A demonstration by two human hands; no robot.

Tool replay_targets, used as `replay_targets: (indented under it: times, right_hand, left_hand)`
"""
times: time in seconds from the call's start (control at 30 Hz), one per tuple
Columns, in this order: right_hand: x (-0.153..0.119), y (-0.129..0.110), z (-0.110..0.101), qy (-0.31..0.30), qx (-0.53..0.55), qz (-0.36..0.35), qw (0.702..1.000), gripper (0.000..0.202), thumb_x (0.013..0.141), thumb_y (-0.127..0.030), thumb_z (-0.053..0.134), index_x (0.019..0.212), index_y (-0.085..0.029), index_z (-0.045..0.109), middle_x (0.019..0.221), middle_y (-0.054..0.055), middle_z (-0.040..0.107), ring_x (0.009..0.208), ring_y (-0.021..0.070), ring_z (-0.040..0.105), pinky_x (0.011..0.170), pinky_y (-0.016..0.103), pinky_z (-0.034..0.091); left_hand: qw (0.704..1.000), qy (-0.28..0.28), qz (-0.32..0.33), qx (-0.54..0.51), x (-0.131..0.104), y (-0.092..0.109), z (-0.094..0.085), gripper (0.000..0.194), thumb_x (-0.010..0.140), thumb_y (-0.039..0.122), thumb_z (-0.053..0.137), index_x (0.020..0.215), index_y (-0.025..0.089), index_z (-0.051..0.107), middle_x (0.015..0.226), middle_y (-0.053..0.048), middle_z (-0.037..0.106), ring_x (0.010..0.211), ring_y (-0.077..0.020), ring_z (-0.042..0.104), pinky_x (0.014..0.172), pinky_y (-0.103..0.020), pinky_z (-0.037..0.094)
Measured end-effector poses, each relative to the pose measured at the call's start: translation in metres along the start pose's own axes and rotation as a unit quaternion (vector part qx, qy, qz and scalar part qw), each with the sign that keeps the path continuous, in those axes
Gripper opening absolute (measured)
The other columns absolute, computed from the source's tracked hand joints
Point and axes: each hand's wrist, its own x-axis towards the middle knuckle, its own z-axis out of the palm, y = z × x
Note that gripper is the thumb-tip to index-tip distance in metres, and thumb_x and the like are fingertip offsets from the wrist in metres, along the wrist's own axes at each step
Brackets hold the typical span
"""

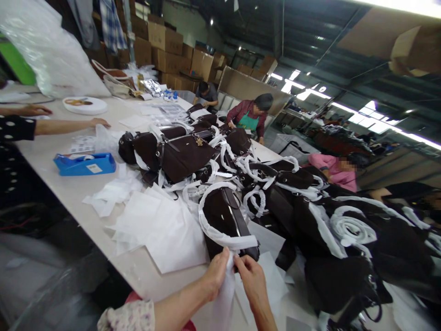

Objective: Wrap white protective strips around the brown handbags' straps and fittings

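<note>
A dark brown handbag lies on the table in front of me, its handle wrapped in white paper and arching over it. My left hand is closed on a strip of white wrapping paper at the near end of the handle. Close beside it, my right hand pinches the same strip between thumb and fingers. The strip hangs down between my two hands toward me. A stack of white paper sheets lies left of the bag.
More dark bags with wrapped straps pile up along the table and to my right. A blue tape dispenser stands at left, near a co-worker's hand. Other people sit across the table. Cardboard boxes are stacked behind.
</note>
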Motion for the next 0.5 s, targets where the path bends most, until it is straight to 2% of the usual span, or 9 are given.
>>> replay_targets:
  times: [0.13,0.2,0.3,0.4,0.5]
  right_hand:
    - [0.002,0.001,0.002,0.012,0.018,0.002,1.000,0.038,0.074,-0.053,0.056,0.055,-0.020,0.054,0.053,-0.001,0.056,0.058,0.0182,0.050,0.059,0.029,0.037]
    - [0.001,0.002,0.001,0.008,0.027,-0.003,1.000,0.039,0.074,-0.054,0.056,0.055,-0.020,0.054,0.053,-0.001,0.055,0.058,0.0177,0.049,0.058,0.029,0.036]
    - [-0.003,0.004,-0.006,-0.055,0.082,-0.008,0.995,0.040,0.077,-0.056,0.056,0.062,-0.019,0.059,0.056,-0.001,0.055,0.057,0.0158,0.047,0.056,0.028,0.036]
    - [-0.008,0.010,-0.015,-0.134,0.159,-0.009,0.978,0.032,0.077,-0.050,0.061,0.075,-0.018,0.064,0.068,0.000,0.061,0.062,0.0149,0.049,0.059,0.026,0.039]
    - [-0.011,0.015,-0.019,-0.160,0.200,-0.002,0.967,0.028,0.073,-0.044,0.067,0.081,-0.018,0.064,0.074,0.002,0.065,0.066,0.0157,0.052,0.061,0.027,0.041]
  left_hand:
    - [0.994,-0.007,0.046,0.102,-0.001,0.002,0.001,0.043,0.070,0.053,0.067,0.084,0.013,0.061,0.081,-0.003,0.060,0.080,-0.0175,0.052,0.076,-0.028,0.039]
    - [0.989,0.015,0.062,0.132,0.000,0.002,0.002,0.034,0.075,0.047,0.062,0.083,0.014,0.060,0.082,-0.003,0.059,0.083,-0.0182,0.051,0.078,-0.028,0.038]
    - [0.986,0.043,0.067,0.145,0.001,0.000,0.003,0.031,0.082,0.045,0.047,0.075,0.016,0.057,0.073,-0.001,0.054,0.075,-0.0167,0.047,0.072,-0.028,0.036]
    - [0.987,0.057,0.027,0.145,0.000,-0.001,0.003,0.029,0.083,0.043,0.044,0.068,0.018,0.050,0.063,0.001,0.048,0.065,-0.0150,0.044,0.064,-0.028,0.032]
    - [0.987,0.061,0.001,0.146,-0.003,0.001,0.002,0.029,0.083,0.040,0.044,0.063,0.019,0.048,0.059,0.002,0.048,0.060,-0.0142,0.042,0.060,-0.028,0.029]
